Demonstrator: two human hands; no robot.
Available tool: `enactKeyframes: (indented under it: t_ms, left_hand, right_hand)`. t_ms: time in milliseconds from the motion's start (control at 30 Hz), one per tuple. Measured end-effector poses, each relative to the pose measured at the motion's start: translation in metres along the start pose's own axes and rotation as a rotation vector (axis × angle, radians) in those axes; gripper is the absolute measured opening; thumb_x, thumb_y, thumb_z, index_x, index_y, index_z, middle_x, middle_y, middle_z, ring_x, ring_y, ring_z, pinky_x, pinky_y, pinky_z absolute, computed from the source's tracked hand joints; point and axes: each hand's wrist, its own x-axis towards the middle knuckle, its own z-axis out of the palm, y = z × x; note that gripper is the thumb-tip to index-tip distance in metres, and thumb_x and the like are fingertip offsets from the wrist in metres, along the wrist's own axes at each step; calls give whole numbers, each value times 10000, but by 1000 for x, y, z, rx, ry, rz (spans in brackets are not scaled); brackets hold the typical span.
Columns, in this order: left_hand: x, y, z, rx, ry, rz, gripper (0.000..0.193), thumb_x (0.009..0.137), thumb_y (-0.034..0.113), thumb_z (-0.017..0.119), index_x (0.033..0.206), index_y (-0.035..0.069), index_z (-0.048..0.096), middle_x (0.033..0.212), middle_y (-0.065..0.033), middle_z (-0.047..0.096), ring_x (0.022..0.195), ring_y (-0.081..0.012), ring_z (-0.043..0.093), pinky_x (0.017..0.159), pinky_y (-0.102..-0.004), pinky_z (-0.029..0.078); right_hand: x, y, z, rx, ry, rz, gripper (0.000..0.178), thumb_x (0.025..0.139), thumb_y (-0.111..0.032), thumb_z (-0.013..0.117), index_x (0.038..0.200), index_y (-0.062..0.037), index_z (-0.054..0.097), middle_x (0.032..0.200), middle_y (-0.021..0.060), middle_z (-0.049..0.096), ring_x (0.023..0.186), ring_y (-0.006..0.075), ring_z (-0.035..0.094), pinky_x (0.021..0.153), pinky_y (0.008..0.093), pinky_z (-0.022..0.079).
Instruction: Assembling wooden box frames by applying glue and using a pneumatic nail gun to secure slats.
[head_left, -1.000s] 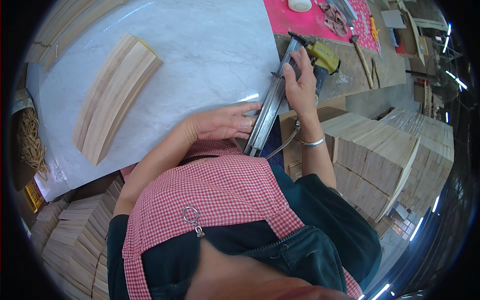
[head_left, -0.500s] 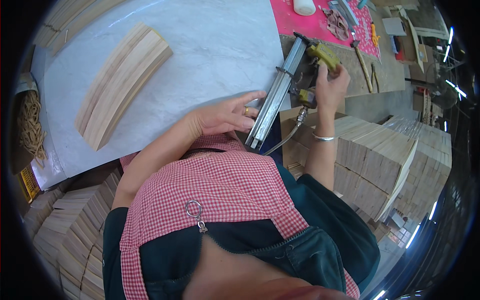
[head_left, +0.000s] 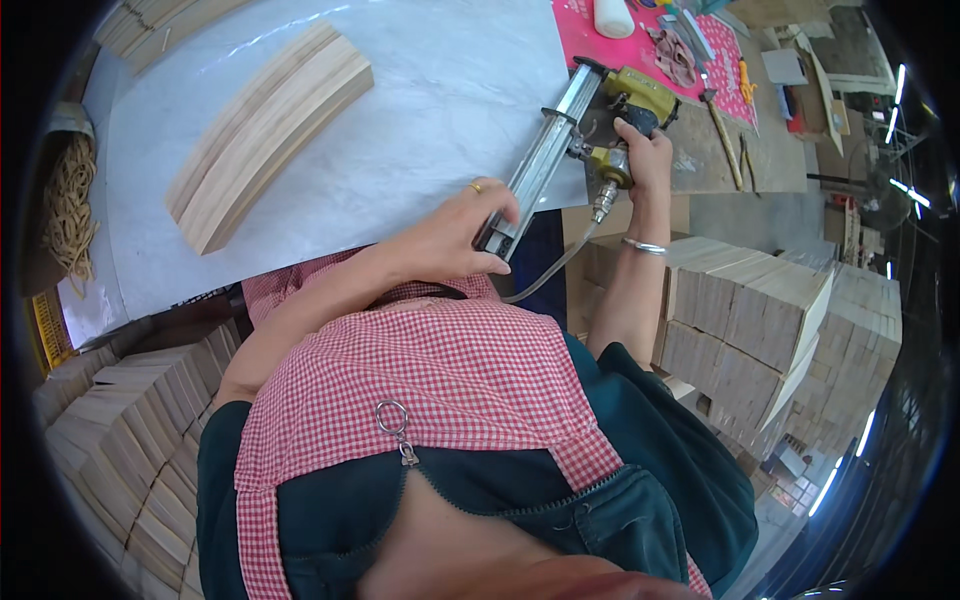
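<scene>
A pneumatic nail gun [head_left: 640, 97] with a yellow-green body and a long silver magazine lies slantwise over the table's right edge. My right hand [head_left: 648, 158] is wrapped round its dark handle. At the magazine's near end, my left hand [head_left: 482, 228] curls its fingers over the metal, with the thumb beneath. An air hose [head_left: 560, 272] runs from the metal fitting at the gun's rear down toward my apron. To the left, a curved block of pale wood strips [head_left: 275, 140] rests on the white marbled tabletop [head_left: 430, 110], apart from both hands.
Beyond the gun, a pink cloth [head_left: 588, 45] bears a white bottle [head_left: 612, 18] and a crumpled rag [head_left: 673, 55]. A hammer [head_left: 724, 140] and pliers [head_left: 748, 165] lie farther right. Stacked wood blocks [head_left: 740, 310] stand right, more wood pieces [head_left: 140, 440] lower left. Rubber bands [head_left: 70, 200] hang at far left.
My right hand has gone from the top of the gun's body to its handle. My left hand has closed round the magazine's near end. The gun has shifted slightly and turned.
</scene>
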Motion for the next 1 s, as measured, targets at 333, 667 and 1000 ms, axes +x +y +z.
enactKeyframes:
  t_ms: [333,667,1000]
  left_hand:
    - [-28,1,8,680,407,428,348,764,274,814,1013,126,620,1103,-60,569,1071,-227,502,949,-371,359]
    - [-16,-6,-15,795,781,566,395,728,281,811,1034,164,591,1077,-4,603,974,-187,569,878,-341,381]
    - [-128,-32,-103,1046,1070,-152,683,772,295,825,1351,101,519,1419,-91,558,1282,-269,529,1137,-484,345]
  right_hand:
    - [-27,-26,-4,63,28,-207,292,841,-149,737,1011,44,599,805,114,661,642,178,615,594,295,507]
    - [-140,-84,25,77,-109,-518,326,897,-75,690,1159,24,522,880,92,611,654,148,597,622,262,522]
    - [-163,-173,61,-424,-290,-528,248,847,-66,750,1044,45,647,766,86,650,569,142,579,544,255,486]
